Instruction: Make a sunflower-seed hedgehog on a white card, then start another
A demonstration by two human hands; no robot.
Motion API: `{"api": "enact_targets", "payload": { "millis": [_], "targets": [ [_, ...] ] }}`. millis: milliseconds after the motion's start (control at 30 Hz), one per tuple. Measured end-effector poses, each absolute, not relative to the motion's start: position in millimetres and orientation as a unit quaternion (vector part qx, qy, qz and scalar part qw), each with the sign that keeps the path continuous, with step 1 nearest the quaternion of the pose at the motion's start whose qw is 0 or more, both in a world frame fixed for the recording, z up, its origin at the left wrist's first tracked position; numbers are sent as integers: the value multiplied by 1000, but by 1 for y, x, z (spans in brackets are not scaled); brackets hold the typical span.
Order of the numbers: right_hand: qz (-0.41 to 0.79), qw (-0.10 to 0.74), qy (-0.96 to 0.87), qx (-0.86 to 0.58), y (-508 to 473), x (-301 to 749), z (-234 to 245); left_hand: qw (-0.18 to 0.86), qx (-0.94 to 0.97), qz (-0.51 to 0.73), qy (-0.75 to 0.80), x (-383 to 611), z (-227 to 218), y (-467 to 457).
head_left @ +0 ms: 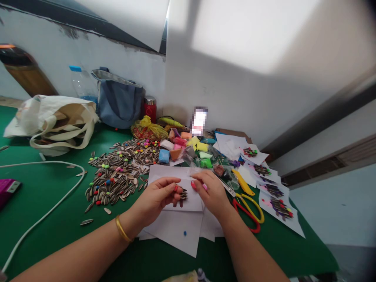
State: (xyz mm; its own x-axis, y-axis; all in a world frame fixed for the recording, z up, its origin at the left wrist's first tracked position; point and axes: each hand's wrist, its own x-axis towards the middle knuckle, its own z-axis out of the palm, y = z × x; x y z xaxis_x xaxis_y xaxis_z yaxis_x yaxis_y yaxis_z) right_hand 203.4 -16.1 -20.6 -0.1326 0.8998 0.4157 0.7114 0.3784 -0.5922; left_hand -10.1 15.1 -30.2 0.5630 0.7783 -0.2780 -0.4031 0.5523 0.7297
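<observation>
My left hand (158, 194), with a gold bangle at its wrist, is closed in a pinch over the white paper (190, 205). At its fingertips shows a small red piece of clay (176, 188). Facing it, my right hand (213, 192) also pinches, with a red bit of clay (193, 184) at thumb and forefinger. Something pink (205, 187) shows by its curled fingers. Between the hands, a small fan of sunflower seeds (184, 194) stands on the paper, partly hidden by my left fingers. A blue bit (185, 233) lies on the lower sheet.
Left of the paper spreads a heap of sunflower seeds (117, 176) with coloured bits. Behind are clay packets (176, 154) and a lit phone (199, 121). Scissors (249, 215) and a yellow cutter (243, 182) lie right, beside seed-decorated sheets (279, 207). A white cable (44, 215) curves left.
</observation>
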Motion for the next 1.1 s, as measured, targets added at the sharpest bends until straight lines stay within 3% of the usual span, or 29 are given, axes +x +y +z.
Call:
{"api": "enact_targets", "payload": {
  "millis": [233,500,867,1000,1100],
  "targets": [
    [213,417,-762,-447,-32,167,-14,809,369,369,271,-7,-33,8],
    [193,454,-749,-442,-30,164,-16,772,386,401,307,-4,-30,7],
    [121,480,-744,-449,-33,158,-20,779,397,378,305,-6,-33,5],
    [31,469,-767,-436,-34,153,-17,824,289,411,262,-2,-23,0],
    [-39,425,-815,-391,-35,145,-16,902,171,358,172,-6,-12,0]
  ]
}}
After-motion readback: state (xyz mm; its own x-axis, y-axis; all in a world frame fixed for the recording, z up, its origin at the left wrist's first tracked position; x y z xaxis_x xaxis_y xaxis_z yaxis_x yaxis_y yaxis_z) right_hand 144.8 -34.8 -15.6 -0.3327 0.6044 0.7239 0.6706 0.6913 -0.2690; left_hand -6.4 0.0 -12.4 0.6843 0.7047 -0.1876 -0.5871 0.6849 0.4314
